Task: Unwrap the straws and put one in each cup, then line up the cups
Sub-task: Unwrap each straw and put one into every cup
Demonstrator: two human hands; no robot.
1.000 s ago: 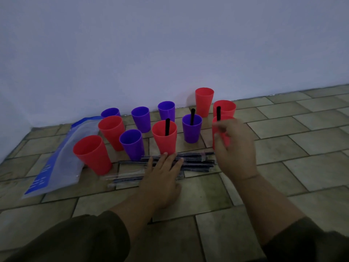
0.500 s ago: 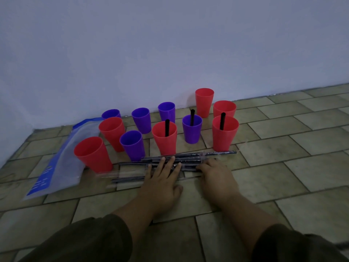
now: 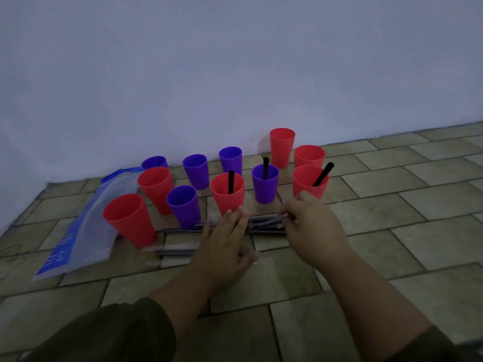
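Eleven cups stand on the tiled floor (image 3: pixel 392 218) by the wall, some red and some purple. They are in a loose bunch, not in a line.

Three cups have a black straw in them. One is the red cup (image 3: pixel 227 198) in the middle near the hands. One is the purple cup (image 3: pixel 265 190) just to its right. The last is the red cup on the right (image 3: pixel 308 184), and its straw (image 3: pixel 324 173) leans to the right.

The empty cups (image 3: pixel 183 207) are the other eight - most of them sit to the left and far back by the wall.

The wrapped straws (image 3: pixel 264 222) lie in a pile on the floor, just in front of the cups and under the hands. The left hand (image 3: pixel 222 246) lies flat on the pile with its fingers straight, pressing it down. The right hand (image 3: pixel 313 228) is at the right end of the pile. Its fingers are curled and seem to pinch the end of a wrapped straw - it is too blurry to tell which one.

A blue and clear plastic bag (image 3: pixel 86 231) lies on the floor at the left.

So the job is just started, I think. Eight more straws need unwrapping and dropping in, and then all the cups need lining up.
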